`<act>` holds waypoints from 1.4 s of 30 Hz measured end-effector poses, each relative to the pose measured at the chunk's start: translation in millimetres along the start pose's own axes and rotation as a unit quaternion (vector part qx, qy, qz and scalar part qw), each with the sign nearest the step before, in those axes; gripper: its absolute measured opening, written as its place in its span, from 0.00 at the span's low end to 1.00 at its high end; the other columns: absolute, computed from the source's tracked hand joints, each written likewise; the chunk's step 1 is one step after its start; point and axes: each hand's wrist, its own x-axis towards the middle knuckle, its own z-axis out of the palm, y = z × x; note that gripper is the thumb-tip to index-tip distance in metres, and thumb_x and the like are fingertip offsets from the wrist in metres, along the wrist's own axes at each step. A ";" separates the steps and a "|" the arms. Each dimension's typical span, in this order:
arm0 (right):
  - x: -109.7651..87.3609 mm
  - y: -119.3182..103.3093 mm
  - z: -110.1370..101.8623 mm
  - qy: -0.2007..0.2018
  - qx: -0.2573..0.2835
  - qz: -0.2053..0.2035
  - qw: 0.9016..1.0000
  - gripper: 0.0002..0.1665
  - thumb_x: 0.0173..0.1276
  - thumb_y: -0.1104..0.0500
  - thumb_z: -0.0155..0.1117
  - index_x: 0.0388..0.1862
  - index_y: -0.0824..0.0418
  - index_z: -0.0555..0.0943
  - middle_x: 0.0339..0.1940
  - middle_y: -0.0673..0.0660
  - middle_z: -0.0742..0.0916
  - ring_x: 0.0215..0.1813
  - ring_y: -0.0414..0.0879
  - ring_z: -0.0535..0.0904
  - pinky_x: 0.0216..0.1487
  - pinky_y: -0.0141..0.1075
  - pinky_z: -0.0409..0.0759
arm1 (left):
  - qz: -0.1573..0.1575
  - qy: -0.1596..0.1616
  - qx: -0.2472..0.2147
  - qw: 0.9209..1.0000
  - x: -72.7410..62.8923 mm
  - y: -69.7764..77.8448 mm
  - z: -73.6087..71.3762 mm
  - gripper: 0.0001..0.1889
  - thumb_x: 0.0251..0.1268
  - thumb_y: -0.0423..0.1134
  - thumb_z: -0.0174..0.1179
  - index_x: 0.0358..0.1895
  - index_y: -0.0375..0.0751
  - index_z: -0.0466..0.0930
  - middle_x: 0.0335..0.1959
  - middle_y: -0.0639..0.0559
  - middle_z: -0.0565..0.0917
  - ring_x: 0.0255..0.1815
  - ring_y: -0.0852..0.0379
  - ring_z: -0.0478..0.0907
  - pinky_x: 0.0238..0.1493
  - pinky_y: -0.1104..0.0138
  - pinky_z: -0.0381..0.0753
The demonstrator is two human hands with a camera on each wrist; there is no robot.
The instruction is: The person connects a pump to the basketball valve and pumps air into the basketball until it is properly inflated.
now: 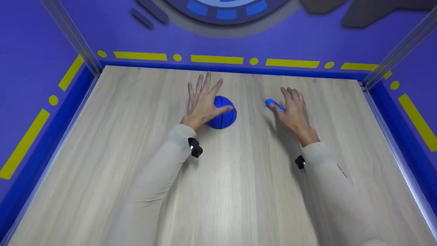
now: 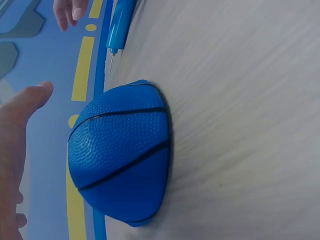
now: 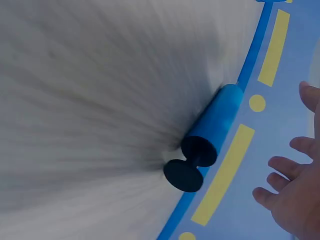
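Note:
A blue toy basketball (image 1: 222,120) with black seams lies on the table, slumped and partly deflated. Over its left side spreads my left hand (image 1: 202,105), fingers straight and thumb across the ball in the head view. The left wrist view shows a gap between that thumb and the ball (image 2: 120,150). To the right lies a small blue hand pump (image 1: 270,102) with a thin needle pointing toward the back left. My right hand (image 1: 294,114) is above the pump, partly hiding it, fingers loosely extended. In the right wrist view, the pump's black handle (image 3: 183,175) faces the camera, apart from the fingers.
The pale wood-grain table (image 1: 211,191) carries both things. Blue panels with yellow dashes (image 1: 217,59) border its back, left and right sides. Metal posts (image 1: 397,49) stand at the back corners. Each wrist bears a small black camera (image 1: 195,147).

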 end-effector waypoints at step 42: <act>-6.8 18.5 18.0 -0.051 0.030 0.126 0.990 0.29 0.76 0.63 0.69 0.70 0.74 0.75 0.64 0.73 0.80 0.67 0.67 0.77 0.71 0.60 0.71 | -0.019 -0.040 -0.086 0.995 0.8 11.5 53.1 0.51 0.54 0.68 0.77 0.81 0.55 0.69 0.83 0.42 0.62 0.84 0.40 0.54 0.81 0.39 0.51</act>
